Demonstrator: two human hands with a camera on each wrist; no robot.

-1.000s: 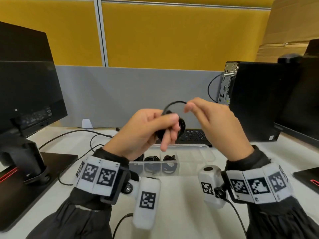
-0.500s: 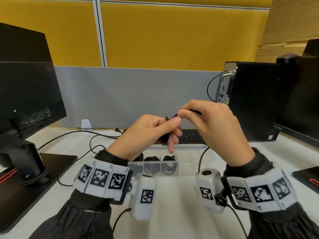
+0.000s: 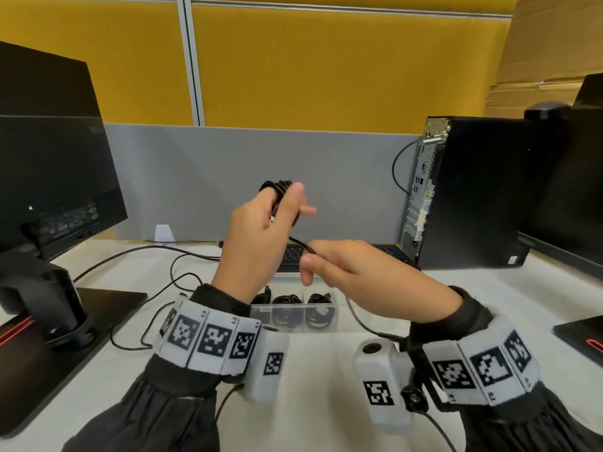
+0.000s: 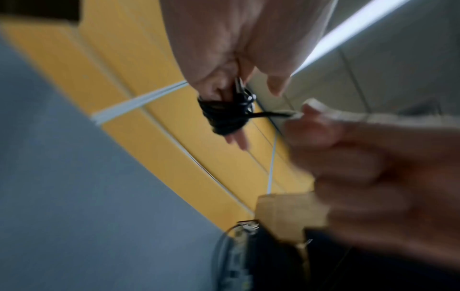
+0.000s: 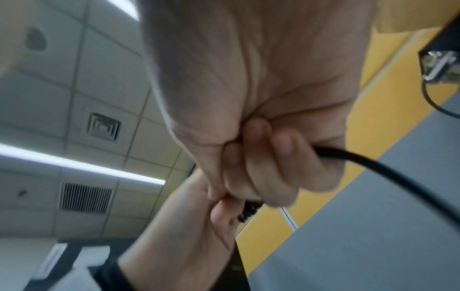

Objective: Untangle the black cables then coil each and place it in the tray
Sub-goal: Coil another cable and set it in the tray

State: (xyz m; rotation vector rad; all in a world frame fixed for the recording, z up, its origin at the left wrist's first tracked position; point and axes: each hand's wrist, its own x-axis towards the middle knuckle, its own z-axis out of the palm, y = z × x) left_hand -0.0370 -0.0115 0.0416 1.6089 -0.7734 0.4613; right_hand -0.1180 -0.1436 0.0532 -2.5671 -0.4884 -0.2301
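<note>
Head view: the left hand (image 3: 257, 243) is up in the air above the clear plastic tray (image 3: 321, 322), with its fingers wrapped around a small bundle of thin black cable (image 3: 278, 188). The right hand (image 3: 362, 275) pinches the loose end of that cable just below. Three more black coils (image 3: 287, 303) sit in the tray on the white desk (image 3: 326, 402).

Left wrist view: loops of cable (image 4: 225, 114) go round the fingers.

Right wrist view: the right hand (image 5: 261, 110) is curled tight on the cable (image 5: 373, 163).
</note>
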